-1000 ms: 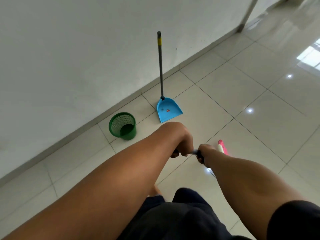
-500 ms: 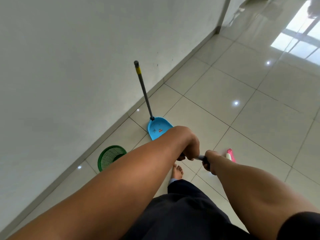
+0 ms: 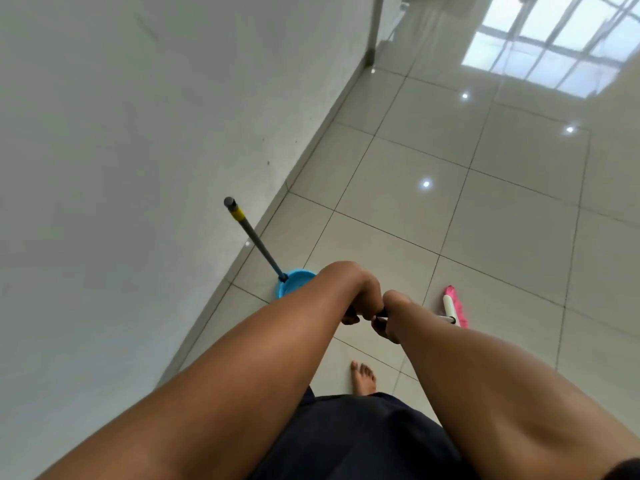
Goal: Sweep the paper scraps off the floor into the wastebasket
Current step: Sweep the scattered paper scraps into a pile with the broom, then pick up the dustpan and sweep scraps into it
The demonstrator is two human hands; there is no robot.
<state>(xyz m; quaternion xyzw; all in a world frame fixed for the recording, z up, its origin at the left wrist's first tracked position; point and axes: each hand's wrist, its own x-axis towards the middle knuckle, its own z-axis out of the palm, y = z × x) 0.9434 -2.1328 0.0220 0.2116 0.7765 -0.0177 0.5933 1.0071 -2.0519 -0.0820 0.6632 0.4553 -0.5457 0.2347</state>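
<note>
One blue dustpan with one long grey handle stands by the wall. One broom shows, its pink head on the tiles. Two hands grip its handle: one left hand and one right hand. One bare foot is visible.

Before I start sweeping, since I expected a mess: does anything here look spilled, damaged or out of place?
Nothing stands out. The blue dustpan stands by the wall, both hands grip the broom handle, and no paper scraps or wastebasket show on the visible floor.
</note>
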